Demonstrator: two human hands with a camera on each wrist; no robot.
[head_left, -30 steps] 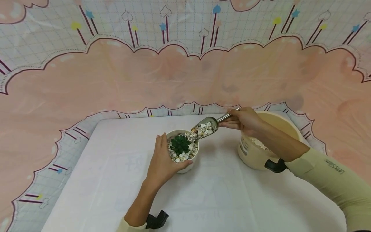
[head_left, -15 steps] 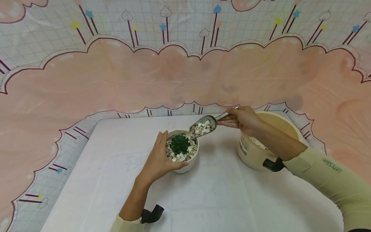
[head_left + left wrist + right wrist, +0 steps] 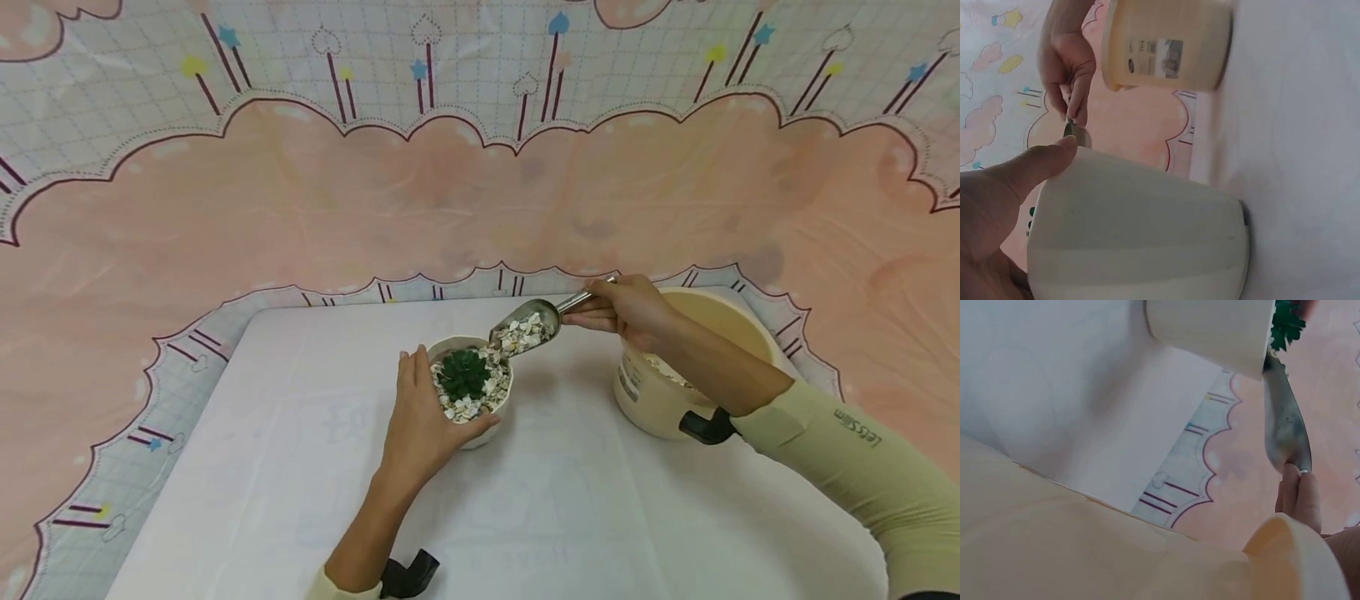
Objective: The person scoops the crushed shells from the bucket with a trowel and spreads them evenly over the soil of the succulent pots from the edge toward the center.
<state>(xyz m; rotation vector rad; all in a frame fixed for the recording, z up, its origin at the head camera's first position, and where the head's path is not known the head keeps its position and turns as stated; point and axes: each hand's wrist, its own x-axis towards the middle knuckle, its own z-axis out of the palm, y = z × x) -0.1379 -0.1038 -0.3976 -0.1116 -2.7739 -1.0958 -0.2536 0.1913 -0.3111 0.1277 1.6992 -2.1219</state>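
Note:
My left hand [image 3: 422, 425] holds a white plant pot [image 3: 476, 442], thumb on the near side and fingers on the left. A green succulent [image 3: 462, 375] sits in it, ringed by pale pebbles [image 3: 465, 408]. In the left wrist view the thumb rests at the rim of the pot [image 3: 1141, 225], which stands upright. My right hand [image 3: 633, 310] grips the handle of a metal scoop [image 3: 550, 313] loaded with whitish pebbles [image 3: 523, 335]. The scoop's lip lies at the pot's right rim. From the right wrist, the scoop [image 3: 1288, 428] appears side-on, its contents mostly hidden.
A cream bucket [image 3: 651, 408] with more pebbles inside stands on the right, beneath my right forearm. Its label shows in the left wrist view. Everything rests on a white-covered table [image 3: 570, 508]; behind hangs a patterned pink cloth [image 3: 450, 200].
My left hand and wrist shift slightly left, then back right, while staying on the pot. The scoop moves slightly left and stays at the rim, still carrying pebbles.

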